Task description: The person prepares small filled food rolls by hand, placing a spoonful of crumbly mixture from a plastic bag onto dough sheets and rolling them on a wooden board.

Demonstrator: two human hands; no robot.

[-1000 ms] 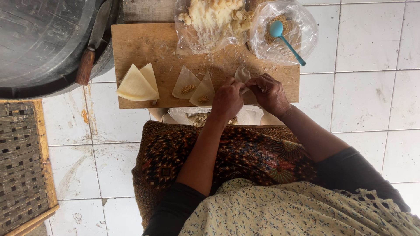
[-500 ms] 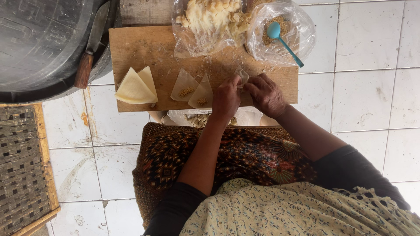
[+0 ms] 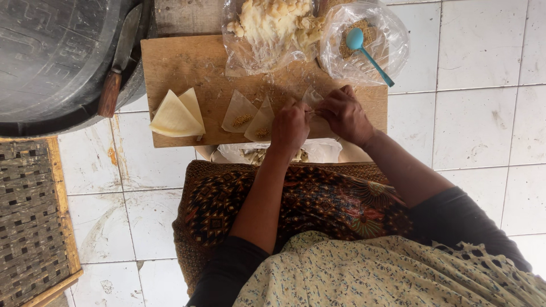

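Left hand (image 3: 290,126) and right hand (image 3: 343,113) both pinching a wrapper (image 3: 311,98) near the board's (image 3: 182,62) front edge.

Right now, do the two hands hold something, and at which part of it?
Both the left hand and the right hand pinch one thin pale wrapper sheet on the wooden board, gripping its near edge between the fingertips.

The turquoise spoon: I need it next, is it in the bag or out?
In: the turquoise spoon lies inside the open clear bag.
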